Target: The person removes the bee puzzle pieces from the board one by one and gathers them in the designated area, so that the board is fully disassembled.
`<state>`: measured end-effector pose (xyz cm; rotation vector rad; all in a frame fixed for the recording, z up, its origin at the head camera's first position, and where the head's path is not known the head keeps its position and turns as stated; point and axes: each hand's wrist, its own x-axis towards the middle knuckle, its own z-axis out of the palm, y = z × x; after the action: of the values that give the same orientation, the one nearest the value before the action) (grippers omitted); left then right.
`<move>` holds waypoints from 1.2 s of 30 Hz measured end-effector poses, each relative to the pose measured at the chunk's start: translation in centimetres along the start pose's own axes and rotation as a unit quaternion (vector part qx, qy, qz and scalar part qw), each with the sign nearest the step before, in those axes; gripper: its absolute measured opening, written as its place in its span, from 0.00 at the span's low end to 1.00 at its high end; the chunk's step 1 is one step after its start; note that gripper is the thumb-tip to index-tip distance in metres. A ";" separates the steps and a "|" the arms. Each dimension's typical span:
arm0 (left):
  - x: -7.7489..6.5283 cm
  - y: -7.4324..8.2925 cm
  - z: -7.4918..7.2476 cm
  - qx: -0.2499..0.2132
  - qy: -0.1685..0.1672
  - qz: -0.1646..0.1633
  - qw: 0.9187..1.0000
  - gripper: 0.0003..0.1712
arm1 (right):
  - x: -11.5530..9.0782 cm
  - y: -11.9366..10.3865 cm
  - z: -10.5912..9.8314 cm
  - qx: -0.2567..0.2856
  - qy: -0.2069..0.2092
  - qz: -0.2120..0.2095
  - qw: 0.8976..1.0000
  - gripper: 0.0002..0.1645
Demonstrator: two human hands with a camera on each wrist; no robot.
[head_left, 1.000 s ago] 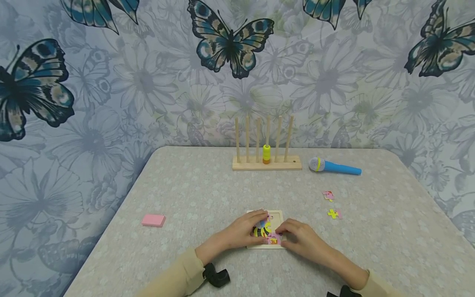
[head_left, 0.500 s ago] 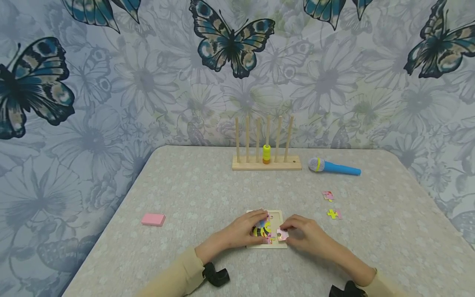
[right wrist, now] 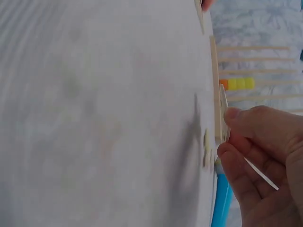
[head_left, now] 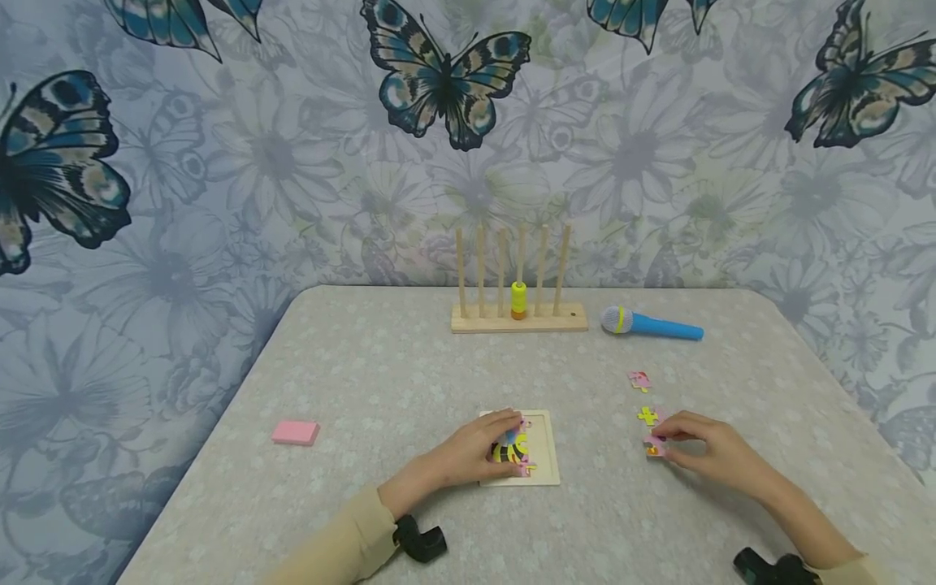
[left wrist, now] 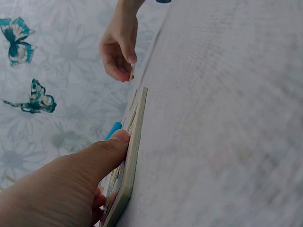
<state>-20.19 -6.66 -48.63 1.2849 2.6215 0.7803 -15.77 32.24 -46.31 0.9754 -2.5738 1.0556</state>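
Observation:
A wooden puzzle tray (head_left: 544, 463) lies on the table, with bee-picture pieces (head_left: 509, 449) in its left part and bare wood at right. My left hand (head_left: 468, 451) rests over these pieces, fingers at the far side and thumb near the front. In the left wrist view, the thumb (left wrist: 106, 153) lies along the tray's face. My right hand (head_left: 712, 451) pinches a pink puzzle piece (head_left: 654, 446) between thumb and fingertips, to the right of the tray. In the right wrist view, a thin white edge (right wrist: 262, 174) also shows among the fingers.
Two loose puzzle pieces lie near the right hand: a yellow one (head_left: 647, 416) and a pink one (head_left: 639, 380) behind it. Farther back are a pegged stand (head_left: 483, 323) with yellow and orange beads and a blue toy microphone (head_left: 661, 327). A pink block (head_left: 296, 432) sits at left.
My right hand has lifted pink puzzle pieces out of the tray's right side and carried them right, beside the loose pieces. The left hand has stayed on the tray.

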 end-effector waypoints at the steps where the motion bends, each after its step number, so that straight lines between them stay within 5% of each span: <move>1: 0.0 0.0 0.0 -0.001 -0.002 -0.002 1.000 0.44 | -0.3 0.3 -0.1 -0.004 0.001 0.003 1.000 0.20; 9: -0.3 -0.2 0.1 -0.002 0.003 -0.006 1.000 0.44 | -1.4 1.8 0.0 -0.006 -0.003 -0.005 1.000 0.21; 21: -0.4 -0.4 -0.1 -0.004 0.007 0.001 1.000 0.44 | -0.7 1.3 -0.6 -0.057 -0.027 -0.012 0.998 0.19; 28: -0.4 -0.3 -0.4 -0.002 0.013 0.000 1.000 0.44 | 2.9 -1.0 -0.4 -0.033 -0.027 0.037 0.998 0.17; 36: -0.1 -0.5 -0.3 0.000 0.031 -0.012 0.999 0.44 | 8.2 -3.0 4.8 0.053 -0.062 0.013 0.997 0.18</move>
<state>-20.54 -7.10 -48.66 1.2461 2.6800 0.8303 -19.80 23.21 -44.83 1.0668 -2.6590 1.1840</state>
